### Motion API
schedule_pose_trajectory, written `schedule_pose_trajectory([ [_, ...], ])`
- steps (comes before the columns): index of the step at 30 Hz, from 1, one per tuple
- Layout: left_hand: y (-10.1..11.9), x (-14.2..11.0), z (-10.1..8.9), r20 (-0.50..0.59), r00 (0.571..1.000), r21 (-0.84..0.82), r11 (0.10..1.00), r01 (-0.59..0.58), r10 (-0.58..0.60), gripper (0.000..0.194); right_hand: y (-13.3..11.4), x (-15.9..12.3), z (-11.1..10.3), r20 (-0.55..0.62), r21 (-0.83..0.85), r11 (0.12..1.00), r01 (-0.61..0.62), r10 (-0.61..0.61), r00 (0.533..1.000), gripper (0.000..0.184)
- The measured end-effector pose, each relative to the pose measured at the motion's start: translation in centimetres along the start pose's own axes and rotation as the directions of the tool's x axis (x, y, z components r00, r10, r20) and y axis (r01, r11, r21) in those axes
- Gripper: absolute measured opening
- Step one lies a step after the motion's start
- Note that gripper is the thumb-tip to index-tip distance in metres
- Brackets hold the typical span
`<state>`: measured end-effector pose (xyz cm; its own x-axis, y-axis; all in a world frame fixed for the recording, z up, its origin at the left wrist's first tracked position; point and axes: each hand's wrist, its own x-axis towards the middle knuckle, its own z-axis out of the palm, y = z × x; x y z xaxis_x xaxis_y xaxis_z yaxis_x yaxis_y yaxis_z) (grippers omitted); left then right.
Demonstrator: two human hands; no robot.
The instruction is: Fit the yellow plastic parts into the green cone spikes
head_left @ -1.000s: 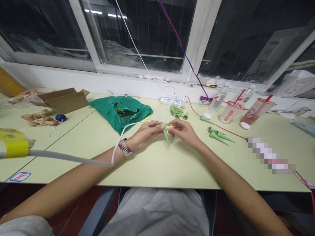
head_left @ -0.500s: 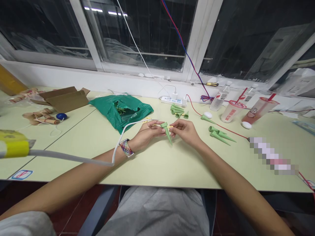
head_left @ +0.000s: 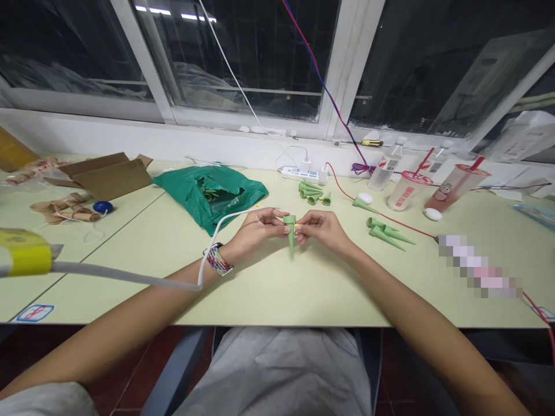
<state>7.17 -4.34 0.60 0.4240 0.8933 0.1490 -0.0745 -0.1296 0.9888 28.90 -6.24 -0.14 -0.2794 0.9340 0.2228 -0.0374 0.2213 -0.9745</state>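
You have a pale green table (head_left: 277, 294) carrying a green plastic bag (head_left: 208, 193), a cardboard box (head_left: 102, 180) and a power strip (head_left: 300, 174). Green plastic spikes (head_left: 385, 232) lie near two plastic cups (head_left: 407, 190).

Smooth, matt green plastic cone (head_left: 290, 234)

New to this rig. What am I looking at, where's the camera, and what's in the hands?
No machine here: these are a person's two bare hands, seen from one camera worn on their head, looking forward and down. The left hand and right hand both pinch a green tapered spike near its wide top. The left wrist wears a beaded bracelet. On the pale green table lie more green spikes, a green plastic bag, a cardboard box, a power strip and two plastic cups. A pixelated patch at right hides whatever lies there.
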Motion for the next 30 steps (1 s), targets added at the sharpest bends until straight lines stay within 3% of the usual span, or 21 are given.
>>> schedule_pose_trajectory([
  [5, -0.2, 0.1, 0.1, 0.038, 0.999, -0.014, 1.000, 0.013, -0.013, 0.039, -0.2, 0.0, -0.1, 0.020, -0.002, 1.000, -0.020, 0.020, 1.000, 0.043],
  [8, 0.0, 0.5, 0.1, 0.031, 0.998, 0.059, 0.996, -0.060, 0.058, 0.039, -0.2, 0.6, 0.5, -0.004, -0.023, 1.000, 0.006, -0.006, 1.000, 0.043],
  [11, 0.4, 1.5, -0.9, -0.040, 0.981, 0.224, 0.958, -0.178, 0.191, 0.037, 0.6, 1.8, 1.1, -0.047, -0.015, 0.999, 0.037, -0.038, 0.998, 0.040],
  [14, 0.7, 2.9, -3.0, -0.175, 0.950, 0.206, 0.954, -0.220, 0.257, 0.039, 2.0, 3.2, 1.4, -0.130, -0.121, 0.990, 0.068, -0.084, 0.988, 0.030],
  [16, 0.7, 3.6, -4.5, -0.273, 0.928, 0.087, 0.967, -0.240, 0.255, 0.045, 3.1, 4.1, 1.5, -0.147, -0.364, 0.929, 0.074, -0.136, 0.980, 0.021],
  [19, 0.7, 4.1, -5.6, -0.324, 0.923, -0.052, 0.970, -0.237, 0.208, 0.048, 4.3, 5.4, 2.1, -0.046, -0.701, 0.702, 0.121, -0.214, 0.976, 0.020],
  [23, 0.6, 4.0, -5.5, -0.327, 0.934, -0.130, 0.971, -0.199, 0.147, 0.047, 5.0, 6.7, 3.2, 0.083, -0.850, 0.488, 0.200, -0.252, 0.964, 0.022],
  [26, 0.4, 4.0, -5.3, -0.312, 0.944, -0.159, 0.973, -0.169, 0.113, 0.043, 5.1, 6.7, 3.4, 0.121, -0.882, 0.413, 0.225, -0.263, 0.957, 0.019],
  [30, 0.1, 3.9, -5.3, -0.241, 0.966, -0.184, 0.974, -0.135, 0.088, 0.038, 4.8, 5.2, 2.1, 0.145, -0.866, 0.433, 0.249, -0.260, 0.955, 0.014],
])
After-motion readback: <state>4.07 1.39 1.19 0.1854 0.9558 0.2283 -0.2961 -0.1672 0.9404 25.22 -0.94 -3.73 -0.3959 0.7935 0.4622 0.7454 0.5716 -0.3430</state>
